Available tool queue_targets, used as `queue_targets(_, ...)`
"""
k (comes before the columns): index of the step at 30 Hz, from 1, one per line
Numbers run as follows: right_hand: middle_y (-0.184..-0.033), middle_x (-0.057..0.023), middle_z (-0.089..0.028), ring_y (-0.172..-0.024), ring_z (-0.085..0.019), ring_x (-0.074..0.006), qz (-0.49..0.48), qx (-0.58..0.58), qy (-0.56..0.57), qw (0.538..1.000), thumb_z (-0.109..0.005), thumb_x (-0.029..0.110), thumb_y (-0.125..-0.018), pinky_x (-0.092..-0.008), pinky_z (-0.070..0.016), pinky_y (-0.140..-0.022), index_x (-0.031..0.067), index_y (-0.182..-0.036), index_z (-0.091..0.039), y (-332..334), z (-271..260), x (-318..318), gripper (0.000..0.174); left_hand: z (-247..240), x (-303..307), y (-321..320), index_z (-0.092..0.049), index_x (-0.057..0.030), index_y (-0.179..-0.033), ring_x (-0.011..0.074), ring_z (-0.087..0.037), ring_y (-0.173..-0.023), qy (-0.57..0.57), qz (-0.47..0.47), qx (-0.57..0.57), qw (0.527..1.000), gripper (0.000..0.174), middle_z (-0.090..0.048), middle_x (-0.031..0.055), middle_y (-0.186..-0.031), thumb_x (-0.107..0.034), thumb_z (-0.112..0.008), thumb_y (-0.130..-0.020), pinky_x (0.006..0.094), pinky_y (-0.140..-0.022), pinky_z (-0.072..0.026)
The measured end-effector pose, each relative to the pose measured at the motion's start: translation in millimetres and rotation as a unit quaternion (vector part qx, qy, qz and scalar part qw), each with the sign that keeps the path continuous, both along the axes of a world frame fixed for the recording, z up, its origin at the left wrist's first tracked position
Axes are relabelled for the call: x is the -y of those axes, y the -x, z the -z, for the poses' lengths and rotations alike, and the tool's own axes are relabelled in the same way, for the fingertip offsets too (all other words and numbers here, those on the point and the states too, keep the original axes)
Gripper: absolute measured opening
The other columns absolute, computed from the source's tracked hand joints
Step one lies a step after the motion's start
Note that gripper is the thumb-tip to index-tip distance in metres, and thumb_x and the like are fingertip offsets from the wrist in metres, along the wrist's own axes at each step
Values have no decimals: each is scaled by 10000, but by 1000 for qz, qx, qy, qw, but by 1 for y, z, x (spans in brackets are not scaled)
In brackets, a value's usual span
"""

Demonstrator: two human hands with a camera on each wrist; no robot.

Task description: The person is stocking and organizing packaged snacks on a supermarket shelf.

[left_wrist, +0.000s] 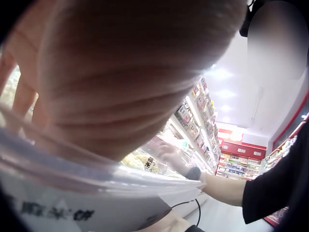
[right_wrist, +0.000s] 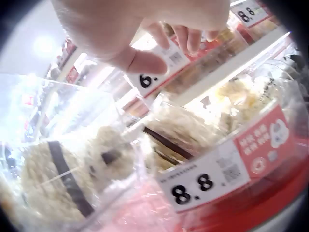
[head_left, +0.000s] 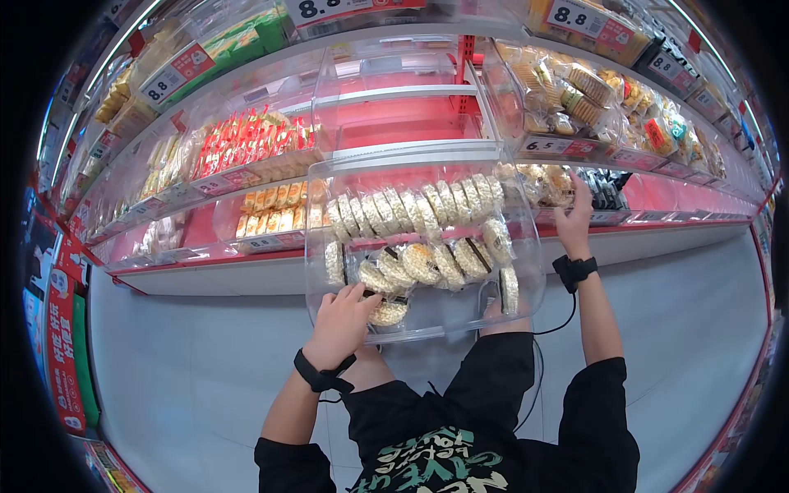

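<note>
Left hand (head_left: 341, 326) seemingly touches 1 rice cake (head_left: 389, 312); right hand (head_left: 575, 218) near packets (head_left: 549, 186).

Left grip (head_left: 340, 325) lower, right grip (head_left: 575, 220) outstretched

Rice cake (head_left: 389, 313) partly behind left grip (head_left: 339, 323) — label lettering (left_wrist: 60, 212) blurred

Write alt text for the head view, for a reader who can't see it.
A person's left hand lies over the near-left corner of a clear plastic bin of wrapped puffed-rice cakes, some with dark bands. The right hand is raised at a lower shop shelf. Packaged snacks and price cards fill the background.
</note>
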State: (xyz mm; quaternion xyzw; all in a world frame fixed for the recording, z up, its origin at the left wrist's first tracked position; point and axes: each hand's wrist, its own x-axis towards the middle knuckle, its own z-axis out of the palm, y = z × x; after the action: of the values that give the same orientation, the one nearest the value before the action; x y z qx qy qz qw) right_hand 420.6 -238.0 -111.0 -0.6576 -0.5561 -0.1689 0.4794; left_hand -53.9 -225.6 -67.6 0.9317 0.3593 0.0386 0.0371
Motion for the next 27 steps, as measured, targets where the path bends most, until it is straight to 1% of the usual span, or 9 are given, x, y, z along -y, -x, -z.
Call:
queue_targets(2, -1237, -142, -575, -1092, -552, -279, -34, -41, -51, 997, -562, -52, -705, -380, -410, -1000, 18, -1306, -528, 36, -48, 16, 606, 0, -4, -4, -545, -105, -1292, 319, -582, -1131, -24, 1, -38, 999, 718, -546, 149, -1279, -115, -819, -628, 417, -890, -464)
queue_targets(5, -1153, -122, -610, -977, -593, -256, -147, -5, -49, 988, -572, -54, -739, -364, -452, -932, 15, -1249, -571, 94, -115, 42, 514, -2, -11, -12, -544, -93, -1281, 345, -616, -1075, 121, -22, -83, 989, 714, -565, 139, -1207, -135, -831, -629, 426, -845, -501)
queue_targets(6, -1129, -117, -618, -944, -603, -253, -189, 10, -47, 981, -576, -51, -749, -362, -466, -907, 17, -1231, -585, 110, -130, 48, 487, 2, -12, -9, -532, -78, -1282, 368, -641, -993, 114, -5, -53, 992, 668, -566, 158, -1160, -137, -809, -676, 449, -812, -519)
queue_targets(12, -1013, -135, -649, -877, -639, -283, -437, 43, 104, 892, -610, 23, -787, -399, -504, -780, 24, -1071, -648, 176, -168, 50, 287, 5, -16, 1, -624, -16, -1149, 367, -658, -904, 189, 29, 60, 980, 370, -630, 206, -1028, -131, -719, -811, 450, -815, -527)
queue_targets(15, -935, -141, -661, -872, -651, -304, -489, 84, 201, 845, -617, 87, -816, -410, -508, -793, 16, -1034, -644, 193, -164, 35, 231, -17, -6, -4, -663, 5, -1101, 342, -670, -873, 302, -60, 119, 944, 264, -661, 202, -1000, -120, -679, -869, 410, -795, -537)
queue_targets(18, -905, -131, -656, -878, -650, -317, -493, 162, 261, 814, -601, 71, -818, -423, -513, -785, 27, -1037, -644, 208, -150, 23, 228, -9, -11, 4, -659, 10, -1132, 312, -679, -874, 413, -91, 196, 885, 287, -680, 206, -1019, -158, -662, -899, 382, -787, -535)
queue_targets(21, -832, -153, -653, -834, -666, -340, -494, 272, 320, 761, -613, 39, -751, -429, -535, -732, 14, -930, -660, 218, -112, 10, 186, -13, 1, -10, -657, 12, -1135, 292, -690, -909, 304, -42, 116, 945, 327, -693, 200, -1023, -209, -676, -894, 376, -792, -536)
queue_targets(23, -766, -182, -668, -765, -680, -361, -458, 344, 340, 746, -615, 55, -731, -451, -545, -685, 2, -820, -682, 229, -84, 11, 124, -2, 2, -18, -660, 9, -1137, 285, -692, -910, 295, -59, 108, 948, 350, -688, 199, -1031, -236, -685, -887, 372, -797, -535)
queue_targets(27, -709, -199, -659, -690, -678, -374, -438, 339, 355, 753, -639, 81, -720, -444, -543, -624, -14, -731, -660, 242, -55, 11, 98, 0, 2, -19, -624, -11, -1218, 247, -688, -884, 330, -63, 141, 931, 395, -680, 164, -982, -234, -677, -895, 361, -786, -531)
